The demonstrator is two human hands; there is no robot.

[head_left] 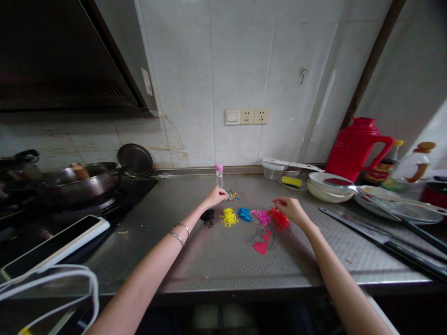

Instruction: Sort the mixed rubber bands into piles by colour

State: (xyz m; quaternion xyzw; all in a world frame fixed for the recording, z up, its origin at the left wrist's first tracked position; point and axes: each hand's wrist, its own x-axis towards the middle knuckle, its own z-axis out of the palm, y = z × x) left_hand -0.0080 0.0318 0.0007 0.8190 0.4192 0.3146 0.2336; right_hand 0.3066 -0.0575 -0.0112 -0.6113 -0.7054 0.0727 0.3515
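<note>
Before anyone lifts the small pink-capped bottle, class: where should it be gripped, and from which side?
Probably best pinched around its pink cap, from above: the clear bottle stands upright with its top exposed, while the left hand overlaps its lower end in this view.

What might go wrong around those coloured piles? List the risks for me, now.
The small bottle stands just behind the left-hand grip, so a nudge might tip it over.
The pink pile and the red pile sit with hardly any gap, so they could mix as the right-hand grip works there.
The black pile lies close to the left wrist, which might scatter it.
</note>
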